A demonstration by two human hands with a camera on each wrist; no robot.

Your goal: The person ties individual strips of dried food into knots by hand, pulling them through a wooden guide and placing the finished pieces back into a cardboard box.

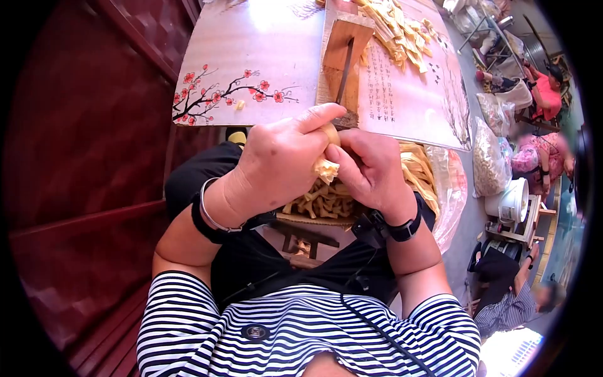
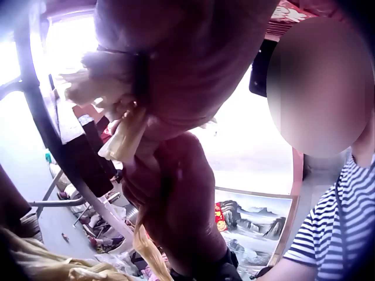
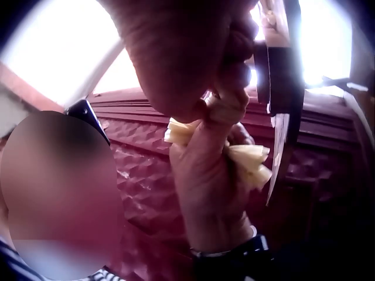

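Observation:
My left hand [image 1: 267, 160] and right hand [image 1: 377, 166] meet in front of the table edge, gripping a small bundle of pale yellow strips [image 1: 326, 168] between them. The left index finger reaches out toward the foot of a metal blade [image 1: 345, 72] on a wooden block [image 1: 356, 31]. The right thumb presses against the bundle. In the left wrist view, loose ends of the strips [image 2: 126, 137] stick out between the hands. From the right wrist, cut-looking ends [image 3: 251, 161] show on both sides of the left hand [image 3: 205, 187]. The bundle's middle is hidden by fingers.
The tabletop [image 1: 264, 50] has painted red blossoms, with a pile of yellow strips [image 1: 399, 34] at the back right. Below the hands sits a container of short yellow pieces [image 1: 323, 204]. A dark red wall [image 1: 81, 157] stands left; people, bags and a white bucket [image 1: 510, 200] are right.

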